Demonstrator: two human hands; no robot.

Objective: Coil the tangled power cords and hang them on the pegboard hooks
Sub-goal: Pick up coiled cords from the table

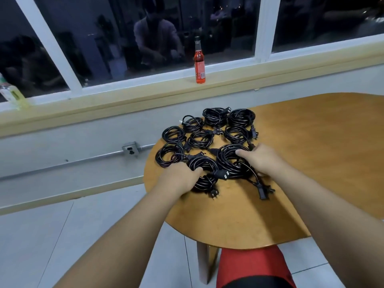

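Observation:
Several black power cords lie coiled in a cluster on the left end of a round wooden table [311, 163]. My left hand [180, 176] grips the near-left coil [204, 175], fingers curled over its rim. My right hand [259, 159] rests on the large near-right coil [230, 159], fingers closed around its strands. Loose plug ends [265, 191] trail from that coil toward the table's front. More coils sit behind, such as the far-right coil [241, 117] and the left coil [169, 153]. No pegboard is in view.
A red bottle [200, 63] stands on the wooden window sill behind the table. A pale bottle [12, 94] sits at the sill's far left. A wall outlet [131, 149] is mounted below the sill. Tiled floor lies left of the table.

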